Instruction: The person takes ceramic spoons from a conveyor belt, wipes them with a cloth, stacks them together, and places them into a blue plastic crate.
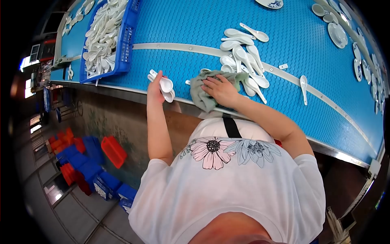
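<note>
My left hand is closed around a few white ceramic spoons, held stacked with their bowls toward me, by the near edge of the blue surface. My right hand presses on a crumpled grey-green cloth, its fingers curled into the fabric. Whatever lies under the cloth is mostly hidden. Just beyond and beside the cloth is a loose heap of white spoons. A single spoon lies apart, farther right.
A blue plastic basket full of white spoons stands at the left on the blue textured belt. A pale curved strip crosses the belt. Plates and bowls sit along the right side. Red and blue crates stand on the floor at left.
</note>
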Motion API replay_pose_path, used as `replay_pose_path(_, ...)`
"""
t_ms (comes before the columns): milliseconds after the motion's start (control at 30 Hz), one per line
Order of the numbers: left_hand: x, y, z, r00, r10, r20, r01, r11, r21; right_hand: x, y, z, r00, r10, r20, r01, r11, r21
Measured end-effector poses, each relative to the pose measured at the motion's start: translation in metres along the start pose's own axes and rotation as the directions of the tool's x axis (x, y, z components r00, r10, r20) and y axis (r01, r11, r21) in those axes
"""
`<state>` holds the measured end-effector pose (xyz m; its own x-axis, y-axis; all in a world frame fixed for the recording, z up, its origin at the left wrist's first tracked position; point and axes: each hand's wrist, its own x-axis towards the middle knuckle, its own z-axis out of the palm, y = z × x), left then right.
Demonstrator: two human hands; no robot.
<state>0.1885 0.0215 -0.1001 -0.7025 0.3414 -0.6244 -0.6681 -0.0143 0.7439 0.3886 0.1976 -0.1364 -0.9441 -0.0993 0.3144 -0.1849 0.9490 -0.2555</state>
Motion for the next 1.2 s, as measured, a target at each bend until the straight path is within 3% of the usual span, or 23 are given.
replay_pose_path(33,-0.004,-0.002,0.001,1.0,0.004,-0.007,-0.004,1.0,0.004,0.004,0.003,-0.001,1.0,-0.002,-0.001,0.002,1.0,-0.006)
replay_pose_path(100,-0.016,-0.004,0.01,1.0,0.008,-0.013,-0.007,0.997,0.073,0.01,0.007,-0.008,0.98,0.145,0.138,-0.165,0.974,0.154)
replay_pose_path(233,-0.021,-0.021,0.024,0.993,0.007,0.121,-0.039,0.963,0.267,0.013,0.005,-0.036,0.944,0.329,0.029,-0.326,0.911,0.253)
replay_pose_path(267,-0.021,-0.027,0.028,0.992,0.002,0.127,-0.036,0.963,0.266,0.014,0.004,-0.042,0.927,0.372,0.038,-0.369,0.893,0.257)
replay_pose_path(333,-0.028,-0.038,0.047,0.952,-0.112,0.284,0.077,0.988,0.13,0.01,0.004,-0.053,0.906,0.421,0.044,-0.418,0.872,0.255)
replay_pose_path(433,-0.034,-0.05,0.076,0.953,-0.148,0.265,0.119,0.985,0.121,0.001,0.002,-0.063,0.912,0.41,0.034,-0.405,0.881,0.246)
replay_pose_path(500,-0.029,-0.05,0.084,0.954,-0.169,0.247,0.145,0.983,0.112,-0.008,0.003,-0.064,0.93,0.354,-0.097,-0.313,0.902,0.298)
replay_pose_path(567,-0.022,-0.055,0.083,0.905,-0.319,0.282,0.31,0.948,0.078,-0.016,0.0,-0.066,0.939,0.32,-0.125,-0.27,0.911,0.311)
replay_pose_path(633,-0.019,-0.062,0.08,0.873,-0.359,0.33,0.361,0.931,0.057,-0.024,-0.002,-0.066,0.947,0.282,-0.156,-0.22,0.92,0.325)
replay_pose_path(733,-0.024,-0.057,0.081,0.857,-0.375,0.353,0.39,0.92,0.031,-0.036,-0.004,-0.073,0.945,0.259,-0.202,-0.136,0.868,0.477)
replay_pose_path(800,-0.023,-0.055,0.076,0.874,-0.354,0.332,0.36,0.932,0.045,-0.048,-0.002,-0.103,0.816,0.57,0.097,-0.378,0.399,0.836)
replay_pose_path(867,-0.015,-0.053,0.067,0.903,-0.319,0.287,0.337,0.941,-0.015,-0.063,0.009,-0.113,0.484,0.873,0.055,-0.45,0.194,0.872)
replay_pose_path(933,-0.012,-0.045,0.065,0.931,-0.311,0.189,0.317,0.949,0.002,-0.086,0.038,-0.116,0.519,0.825,-0.223,-0.369,0.452,0.812)
replay_pose_path(967,-0.014,-0.04,0.069,0.958,-0.239,0.158,0.218,0.965,0.144,-0.088,0.047,-0.111,0.522,0.824,-0.223,-0.369,0.453,0.812)
replay_pose_path(1000,-0.017,-0.032,0.077,0.958,-0.238,0.159,0.216,0.966,0.143,-0.09,0.054,-0.104,0.621,0.741,-0.256,-0.385,0.573,0.723)
replay_pose_path(1033,-0.02,-0.026,0.086,0.933,-0.135,0.334,-0.034,0.89,0.454,-0.092,0.056,-0.098,0.713,0.647,-0.272,-0.383,0.683,0.622)
replay_pose_path(1067,-0.02,-0.025,0.094,0.85,-0.098,0.518,-0.32,0.685,0.655,-0.093,0.052,-0.091,0.711,0.648,-0.274,-0.384,0.684,0.62)
replay_pose_path(1100,-0.019,-0.029,0.102,0.782,0.005,0.624,-0.577,0.385,0.72,-0.093,0.045,-0.084,0.813,0.552,-0.187,-0.487,0.819,0.301)
replay_pose_path(1133,-0.027,-0.029,0.114,0.781,0.005,0.625,-0.579,0.385,0.719,-0.092,0.038,-0.076,0.877,0.478,-0.054,-0.481,0.875,-0.055)
replay_pose_path(1167,-0.035,-0.028,0.129,0.677,-0.033,0.735,-0.734,0.047,0.678,-0.091,0.031,-0.068,0.849,0.518,-0.105,-0.522,0.853,-0.005)
replay_pose_path(1200,-0.04,-0.027,0.141,0.573,-0.118,0.811,-0.801,-0.289,0.524,-0.089,0.028,-0.066,0.849,0.516,-0.109,-0.52,0.854,-0.006)
